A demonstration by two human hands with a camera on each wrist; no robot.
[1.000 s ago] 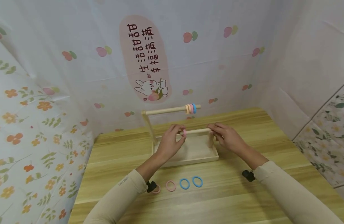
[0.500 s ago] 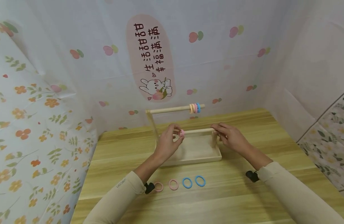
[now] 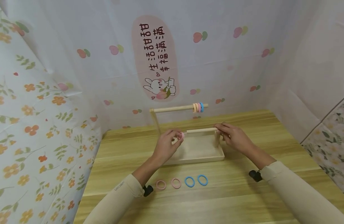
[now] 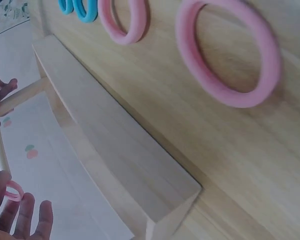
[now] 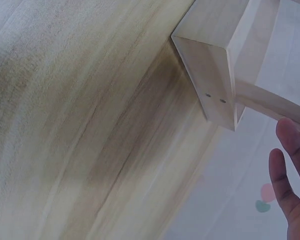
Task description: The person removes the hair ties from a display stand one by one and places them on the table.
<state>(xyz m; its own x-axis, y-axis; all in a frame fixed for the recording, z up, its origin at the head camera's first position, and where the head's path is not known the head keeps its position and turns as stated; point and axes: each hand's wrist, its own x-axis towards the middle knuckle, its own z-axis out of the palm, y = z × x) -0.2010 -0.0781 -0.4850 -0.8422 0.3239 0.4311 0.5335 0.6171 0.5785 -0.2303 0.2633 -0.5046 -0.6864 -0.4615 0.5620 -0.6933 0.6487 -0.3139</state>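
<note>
A wooden rack [image 3: 195,160] has a tray base and two rods on posts. At the free left end of the lower rod [image 3: 201,130], my left hand [image 3: 165,145] pinches a pink hair tie [image 3: 182,135] between thumb and fingers. The left wrist view shows that tie right at the rod's tip, other fingers spread beside it. My right hand [image 3: 233,135] grips the rod's other end where it meets its short post [image 3: 217,139]. In the right wrist view only some of its fingers [image 5: 285,175] show.
Several orange, pink and blue hair ties [image 3: 202,107] hang near the right end of the upper rod [image 3: 172,109]. On the table [image 3: 233,196], in front of the rack, lie two pink ties [image 4: 271,65] and two blue ties [image 4: 86,12]. A patterned curtain [image 3: 110,93] stands behind.
My left hand has drawn the pink hair tie leftward along the lower rod to its tip. The right hand keeps its grip. The whole view has shifted slightly.
</note>
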